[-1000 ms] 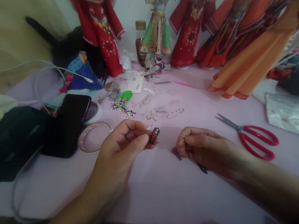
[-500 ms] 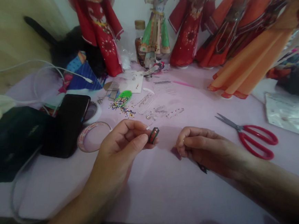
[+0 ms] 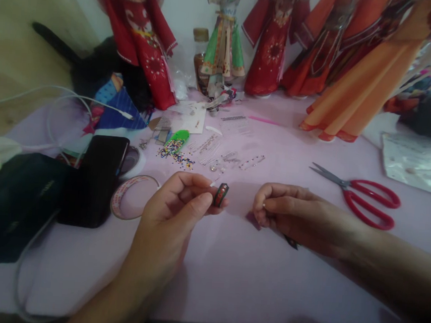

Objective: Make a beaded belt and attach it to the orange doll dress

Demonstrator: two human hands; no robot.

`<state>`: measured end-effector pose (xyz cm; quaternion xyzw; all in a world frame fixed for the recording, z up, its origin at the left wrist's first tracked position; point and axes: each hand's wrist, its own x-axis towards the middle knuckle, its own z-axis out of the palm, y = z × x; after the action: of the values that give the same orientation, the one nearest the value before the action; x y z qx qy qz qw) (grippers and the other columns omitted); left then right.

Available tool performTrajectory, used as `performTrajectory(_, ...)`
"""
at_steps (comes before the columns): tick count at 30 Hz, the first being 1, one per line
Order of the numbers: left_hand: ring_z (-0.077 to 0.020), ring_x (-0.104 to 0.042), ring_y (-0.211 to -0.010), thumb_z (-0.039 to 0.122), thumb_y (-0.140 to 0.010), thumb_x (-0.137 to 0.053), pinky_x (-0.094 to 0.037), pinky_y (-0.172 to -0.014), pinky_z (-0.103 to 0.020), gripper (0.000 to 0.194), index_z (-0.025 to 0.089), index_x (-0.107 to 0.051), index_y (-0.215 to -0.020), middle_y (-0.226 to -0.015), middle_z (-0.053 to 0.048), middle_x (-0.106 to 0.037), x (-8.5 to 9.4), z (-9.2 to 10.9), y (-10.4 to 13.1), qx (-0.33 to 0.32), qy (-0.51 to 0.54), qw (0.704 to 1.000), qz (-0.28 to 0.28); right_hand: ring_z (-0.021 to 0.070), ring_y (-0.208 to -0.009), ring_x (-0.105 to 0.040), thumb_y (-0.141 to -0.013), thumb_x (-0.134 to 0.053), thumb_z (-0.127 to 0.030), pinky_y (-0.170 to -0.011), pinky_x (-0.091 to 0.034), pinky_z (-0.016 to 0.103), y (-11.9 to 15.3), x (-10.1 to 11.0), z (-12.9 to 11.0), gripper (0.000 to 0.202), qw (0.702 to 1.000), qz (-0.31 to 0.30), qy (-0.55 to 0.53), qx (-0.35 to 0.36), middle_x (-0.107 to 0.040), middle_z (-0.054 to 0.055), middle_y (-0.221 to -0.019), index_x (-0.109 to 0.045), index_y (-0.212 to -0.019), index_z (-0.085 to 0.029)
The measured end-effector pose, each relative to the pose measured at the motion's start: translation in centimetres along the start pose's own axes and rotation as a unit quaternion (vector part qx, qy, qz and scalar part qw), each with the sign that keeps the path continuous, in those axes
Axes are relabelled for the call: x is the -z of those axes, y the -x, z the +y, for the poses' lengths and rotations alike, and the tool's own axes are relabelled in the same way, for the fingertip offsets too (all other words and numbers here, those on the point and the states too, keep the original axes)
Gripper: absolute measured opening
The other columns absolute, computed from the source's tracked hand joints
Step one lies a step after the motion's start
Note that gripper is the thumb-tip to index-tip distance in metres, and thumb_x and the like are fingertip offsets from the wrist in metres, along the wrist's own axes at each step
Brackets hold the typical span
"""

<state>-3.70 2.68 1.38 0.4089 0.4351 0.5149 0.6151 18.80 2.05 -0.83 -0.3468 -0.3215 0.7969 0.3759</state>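
A small dark band with red decoration (image 3: 221, 195) is pinched between the thumb and fingers of my left hand (image 3: 178, 203). To its right, my right hand (image 3: 290, 207) is closed, thumb against forefinger, with a tiny pale speck at the fingertips that is too small to name. Beneath that hand, a purplish piece (image 3: 253, 220) and a dark patterned strip end (image 3: 291, 242) stick out. Colourful beads (image 3: 175, 151) lie spilled around a green dish (image 3: 182, 136) beyond my hands, near strips of small gems (image 3: 211, 146).
Red-handled scissors (image 3: 372, 199) lie at the right, blades apart. A tape roll (image 3: 117, 198), a black phone (image 3: 96, 182) and a white cable (image 3: 24, 261) are at the left. Dressed figures, one in a red dress (image 3: 268, 61), stand along the back. A plastic packet (image 3: 416, 165) lies far right.
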Motion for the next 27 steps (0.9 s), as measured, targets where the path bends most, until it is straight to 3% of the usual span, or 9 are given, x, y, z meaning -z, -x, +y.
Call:
performTrajectory(18, -0.0102, -0.074, -0.078, 0.012, -0.083, -0.073, -0.061, -0.074, -0.019, 0.009, 0.019, -0.072, -0.088, -0.081, 0.002, -0.075, 0.15, -0.18, -0.02, -0.005, -0.002, 1.0, -0.006, 0.0093, -0.081, -0.073, -0.093, -0.077, -0.022, -0.079, -0.058, 0.014, 0.18, 0.03, 0.11, 0.012, 0.998, 0.011, -0.039, -0.043, -0.078, 0.006, -0.092, -0.082, -0.096, -0.011)
performTrajectory(27, -0.0116, -0.075, -0.078, 0.01, -0.085, -0.071, -0.06, -0.074, -0.02, 0.01, 0.019, -0.07, -0.09, -0.08, 0.001, -0.077, 0.12, -0.12, 0.13, -0.011, 0.004, 1.0, -0.007, 0.0175, -0.11, -0.075, -0.106, -0.046, -0.028, -0.098, -0.059, 0.025, -0.08, 0.62, -0.59, 0.038, 0.995, -0.057, -0.07, -0.051, -0.078, 0.011, -0.119, -0.079, -0.116, -0.012)
